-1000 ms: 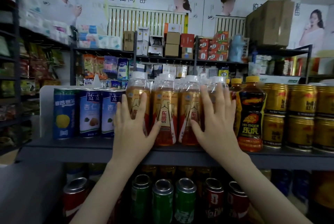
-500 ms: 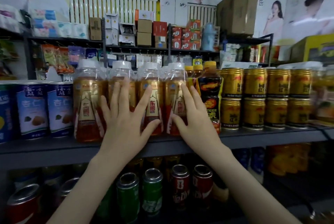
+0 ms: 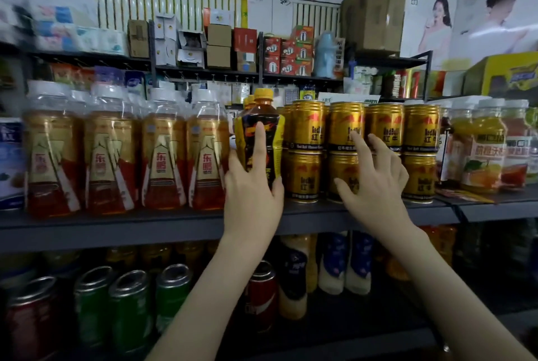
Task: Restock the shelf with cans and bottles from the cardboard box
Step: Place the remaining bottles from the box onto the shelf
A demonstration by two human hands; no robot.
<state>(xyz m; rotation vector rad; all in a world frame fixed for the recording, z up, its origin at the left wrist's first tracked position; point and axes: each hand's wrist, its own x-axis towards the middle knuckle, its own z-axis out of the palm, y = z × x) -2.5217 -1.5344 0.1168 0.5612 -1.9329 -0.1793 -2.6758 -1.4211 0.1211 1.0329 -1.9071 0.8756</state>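
I see the left hand (image 3: 253, 189) gripping the dark yellow-capped plastic bottle (image 3: 262, 113) on the grey metal shelf (image 3: 116, 224), thumb on its left, index finger up its front. The right hand (image 3: 375, 186) is spread and holds nothing, index fingertip at a gold can (image 3: 345, 122).

Two bare arms, a slim, smooth left forearm (image 3: 203, 296) and a matching right forearm (image 3: 454, 288), show uncovered down to the picture's lower edge (the upper arms lie outside the view). The left hand (image 3: 251, 194) and right hand (image 3: 378, 186) are bare as well, with long, slender fingers.
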